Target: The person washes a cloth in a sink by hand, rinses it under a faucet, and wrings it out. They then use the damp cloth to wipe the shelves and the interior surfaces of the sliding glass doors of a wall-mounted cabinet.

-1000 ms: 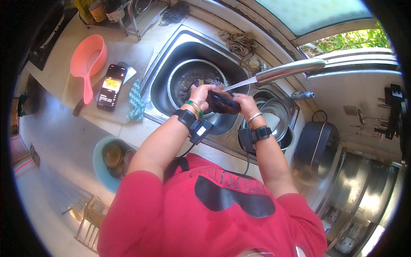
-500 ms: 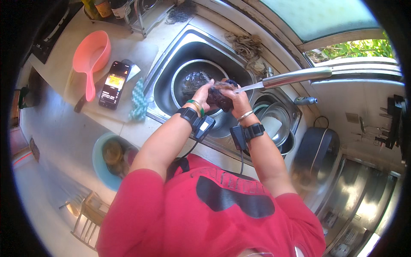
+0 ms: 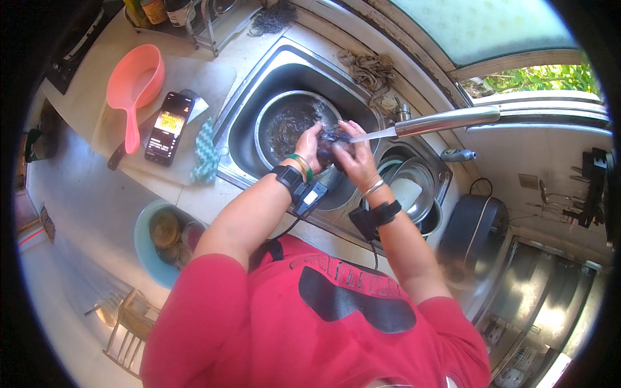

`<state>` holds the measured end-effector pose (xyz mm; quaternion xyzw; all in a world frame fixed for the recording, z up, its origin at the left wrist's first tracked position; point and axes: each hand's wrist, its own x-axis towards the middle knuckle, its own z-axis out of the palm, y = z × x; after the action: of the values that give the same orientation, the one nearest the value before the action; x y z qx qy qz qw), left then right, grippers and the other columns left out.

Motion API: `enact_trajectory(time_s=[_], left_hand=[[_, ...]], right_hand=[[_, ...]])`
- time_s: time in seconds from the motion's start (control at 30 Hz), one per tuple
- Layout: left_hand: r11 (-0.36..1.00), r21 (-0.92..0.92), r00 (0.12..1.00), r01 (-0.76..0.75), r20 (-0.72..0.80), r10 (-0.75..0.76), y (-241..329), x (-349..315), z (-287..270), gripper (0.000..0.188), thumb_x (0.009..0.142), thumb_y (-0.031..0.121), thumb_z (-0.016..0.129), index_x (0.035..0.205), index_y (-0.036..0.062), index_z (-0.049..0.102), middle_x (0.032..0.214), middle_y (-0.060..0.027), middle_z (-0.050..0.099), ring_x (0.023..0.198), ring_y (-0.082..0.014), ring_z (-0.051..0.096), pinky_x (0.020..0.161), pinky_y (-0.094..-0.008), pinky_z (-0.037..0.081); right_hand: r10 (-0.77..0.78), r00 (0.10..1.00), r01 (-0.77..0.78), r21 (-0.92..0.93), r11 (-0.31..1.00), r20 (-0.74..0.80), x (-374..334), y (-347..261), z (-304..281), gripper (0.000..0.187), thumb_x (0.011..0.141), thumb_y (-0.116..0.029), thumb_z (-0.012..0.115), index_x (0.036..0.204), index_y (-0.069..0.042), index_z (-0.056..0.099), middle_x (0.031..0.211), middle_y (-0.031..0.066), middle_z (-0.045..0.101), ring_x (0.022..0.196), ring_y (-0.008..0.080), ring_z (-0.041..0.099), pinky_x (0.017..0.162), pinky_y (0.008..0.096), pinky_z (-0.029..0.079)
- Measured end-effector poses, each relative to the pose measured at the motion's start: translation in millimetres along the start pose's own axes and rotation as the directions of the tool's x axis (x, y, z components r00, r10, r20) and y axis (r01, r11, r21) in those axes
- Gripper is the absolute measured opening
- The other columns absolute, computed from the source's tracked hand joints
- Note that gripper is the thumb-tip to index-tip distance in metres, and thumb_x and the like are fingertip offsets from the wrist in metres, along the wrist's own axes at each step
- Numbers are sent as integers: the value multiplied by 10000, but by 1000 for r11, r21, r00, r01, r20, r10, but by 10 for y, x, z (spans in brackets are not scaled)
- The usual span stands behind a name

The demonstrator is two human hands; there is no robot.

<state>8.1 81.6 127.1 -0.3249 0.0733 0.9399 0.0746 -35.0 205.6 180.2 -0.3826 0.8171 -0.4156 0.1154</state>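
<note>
Your left hand (image 3: 309,147) and right hand (image 3: 356,159) had a half-curled grip on the dark wet lump (image 3: 328,145), over a round silver metal bowl (image 3: 259,140); turning it under the clear water stream (image 3: 375,134) seemed best tbh.

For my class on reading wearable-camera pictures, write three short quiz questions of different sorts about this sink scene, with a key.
1. Multiple choice: what is between the left hand and the right hand?
A) a phone
B) a dark item
C) a pink dipper

2. True or false: water is running from the faucet toward the hands.

3. Fill the gap: the round metal bowl stands inside the ____.

Key: 1. B; its exact kind cannot be told. 2. True. 3. Sink.
</note>
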Motion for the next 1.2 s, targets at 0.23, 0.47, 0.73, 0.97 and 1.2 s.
enact_trajectory(time_s=[0.23, 0.47, 0.73, 0.97, 1.2], left_hand=[[998, -56, 996, 16, 85, -12, -108, 33, -26, 339, 921, 327, 374, 928, 47, 564, 912, -114, 598, 801, -262, 594, 714, -394, 487], [859, 497, 962, -121, -155, 225, -140, 4, -49, 293, 898, 303, 443, 932, 59, 601, 843, -75, 587, 750, -192, 544, 679, -332, 430], [674, 738, 990, -14, -83, 111, 137, -206, -1, 442, 848, 518, 466, 1070, 138, 501, 769, -64, 545, 563, -145, 506, 475, -247, 422], [937, 326, 982, 128, 93, -166, 144, 58, -315, 591, 793, 606, 495, 1113, 116, 571, 1133, -118, 553, 1059, -275, 479, 901, -503, 341], [988, 61, 982, 143, 113, -149, 115, -97, -62, 551, 760, 593, 554, 998, 98, 594, 1001, -105, 614, 944, -269, 570, 925, -530, 352]], right_hand=[[-61, 988, 27, -225, 974, -144, 39, -85, 270, 293, 738, -282, 657, 970, -112, 602, 986, 176, 512, 955, 338, 475, 839, 414, 389], [133, 981, -161, -203, 966, -144, 123, 155, 326, 199, 789, -277, 591, 824, -81, 583, 817, 167, 566, 725, 354, 553, 615, 411, 452], [747, 571, -682, 704, 199, 341, 66, 286, 18, 297, 850, -325, 547, 945, -49, 598, 818, 77, 629, 665, 149, 597, 503, 263, 466], [324, 669, -675, 729, -111, 669, 38, 130, -229, 360, 911, -333, 383, 1025, -58, 585, 838, 93, 641, 606, 162, 604, 364, 229, 416], [698, 692, -612, 661, 434, 183, -57, 404, -225, 320, 889, -248, 489, 1146, -59, 519, 1055, 108, 561, 906, 190, 569, 808, 303, 453]])
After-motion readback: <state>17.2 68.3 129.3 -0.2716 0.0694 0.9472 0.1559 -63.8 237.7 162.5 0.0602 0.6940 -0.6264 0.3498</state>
